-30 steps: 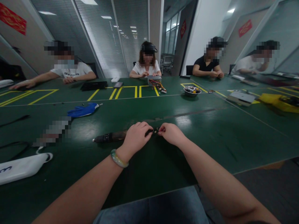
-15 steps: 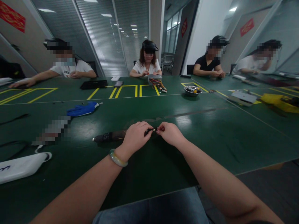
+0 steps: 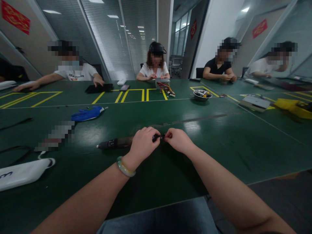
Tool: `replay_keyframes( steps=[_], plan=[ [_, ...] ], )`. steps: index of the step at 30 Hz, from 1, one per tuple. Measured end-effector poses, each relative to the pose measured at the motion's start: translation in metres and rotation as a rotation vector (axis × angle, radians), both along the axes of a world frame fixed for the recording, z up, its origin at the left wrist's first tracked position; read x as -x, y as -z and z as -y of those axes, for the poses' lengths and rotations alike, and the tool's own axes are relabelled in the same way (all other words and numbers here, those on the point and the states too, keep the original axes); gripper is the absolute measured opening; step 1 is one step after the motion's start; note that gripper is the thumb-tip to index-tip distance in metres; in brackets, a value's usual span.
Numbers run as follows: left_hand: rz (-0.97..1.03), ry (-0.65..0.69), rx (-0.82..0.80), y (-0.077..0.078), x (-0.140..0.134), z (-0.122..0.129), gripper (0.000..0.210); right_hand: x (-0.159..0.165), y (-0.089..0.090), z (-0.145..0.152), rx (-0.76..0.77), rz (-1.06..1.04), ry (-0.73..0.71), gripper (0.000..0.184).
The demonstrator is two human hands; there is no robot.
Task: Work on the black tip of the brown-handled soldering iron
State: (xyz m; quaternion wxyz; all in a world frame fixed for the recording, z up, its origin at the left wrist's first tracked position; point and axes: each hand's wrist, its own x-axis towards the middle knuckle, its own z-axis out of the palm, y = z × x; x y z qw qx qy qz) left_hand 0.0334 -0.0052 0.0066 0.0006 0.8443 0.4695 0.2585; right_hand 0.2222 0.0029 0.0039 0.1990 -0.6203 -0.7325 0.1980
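Note:
Above the green table, my left hand is closed, thumb and fingers pinching a small black part with a shiny metal bit. My right hand pinches the other side of that part with its fingertips. The part is too small and too covered by fingers to name. To the left lies an electric screwdriver, its tip pointing left. Its rear end is hidden behind my left hand, so I cannot tell whether the two touch. A bangle circles my left wrist.
A blue glove, a phone-like blurred item and a white power-bank-like case lie left. Across the green table are a metal bowl of small parts and a grey box with coloured cables. Several people sit opposite.
My hands stay together, with only a slight shift of the fingers on the small part. The person at far left has put a hand onto the dark tray-like item.

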Motion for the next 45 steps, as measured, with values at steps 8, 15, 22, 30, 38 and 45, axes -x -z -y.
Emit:
replay_keyframes(
  steps=[8,15,22,30,38,45],
  plan=[
    [-0.126,0.088,0.009,0.000,0.002,0.008,0.017,-0.006,-0.003,0.001,0.023,0.111,-0.095,0.004],
    [-0.099,0.104,0.065,0.003,0.006,0.006,0.022,-0.005,-0.004,0.003,0.040,0.090,-0.088,0.001],
    [-0.138,0.164,0.044,0.001,0.008,-0.001,0.019,-0.005,-0.003,0.001,-0.007,0.084,-0.071,0.002],
    [-0.078,0.158,0.071,0.004,0.010,-0.006,0.020,-0.006,0.003,-0.005,-0.012,0.064,-0.092,0.006],
    [-0.074,0.149,0.060,0.003,0.010,-0.004,0.019,-0.006,0.002,-0.005,-0.005,0.036,-0.118,0.009],
    [-0.063,0.169,0.069,0.004,0.010,-0.005,0.019,-0.006,0.002,-0.007,0.016,-0.009,-0.099,0.008]
  ],
)
